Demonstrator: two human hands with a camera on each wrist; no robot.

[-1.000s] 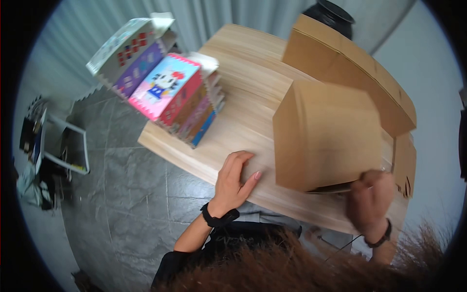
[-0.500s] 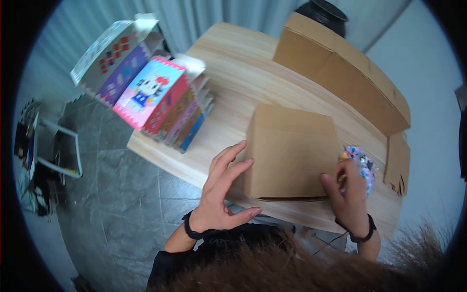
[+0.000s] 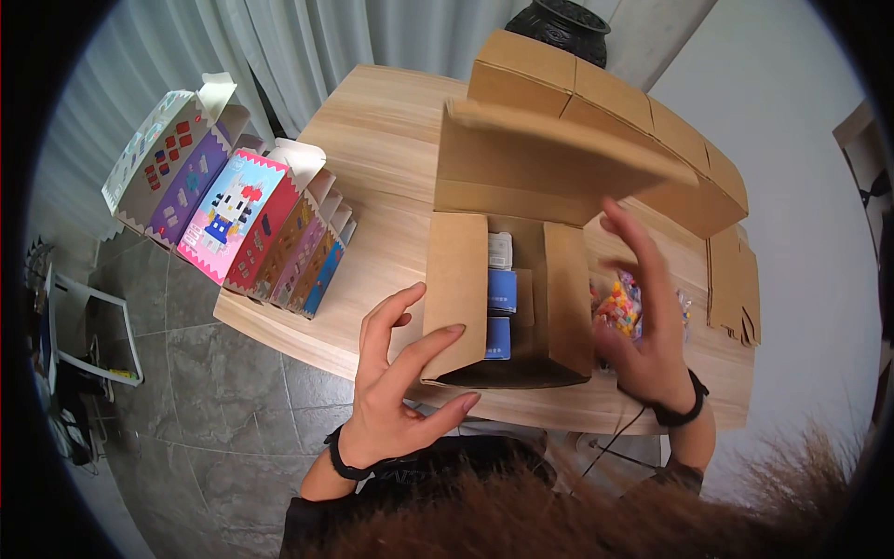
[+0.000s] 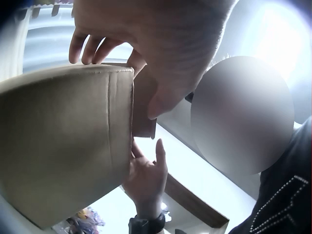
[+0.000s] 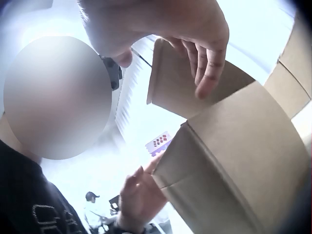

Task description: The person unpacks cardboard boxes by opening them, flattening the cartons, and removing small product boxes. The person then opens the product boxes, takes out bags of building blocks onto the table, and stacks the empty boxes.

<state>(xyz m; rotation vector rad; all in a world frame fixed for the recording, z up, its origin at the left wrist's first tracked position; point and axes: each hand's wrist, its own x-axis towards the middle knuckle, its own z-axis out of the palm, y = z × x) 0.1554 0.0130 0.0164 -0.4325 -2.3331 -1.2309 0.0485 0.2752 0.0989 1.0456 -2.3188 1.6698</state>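
Note:
An opened cardboard box (image 3: 456, 307) stands at the table's front, its lid (image 3: 559, 163) tilted up and back. Inside, along the left wall, sit small blue boxes (image 3: 502, 291) and a whitish one (image 3: 500, 251); the left flap partly covers them. My left hand (image 3: 386, 396) is at the box's left side, fingers spread, one fingertip on the left flap. My right hand (image 3: 652, 349), blurred, is beside the right wall with extended fingers reaching up near the lid's edge. Behind it lie clear bags of colourful small pieces (image 3: 616, 310).
Printed toy boxes (image 3: 233, 210) with raised flaps stand in a row at the table's left edge. A long cardboard piece (image 3: 549, 70) and a flatter one (image 3: 731, 289) line the right side. A black pot (image 3: 559, 33) is behind the table.
The box's lid has swung up, showing the small boxes inside. Earlier the box was moved left to the table's front middle. My left hand has come onto its flap; my right has risen beside the lid.

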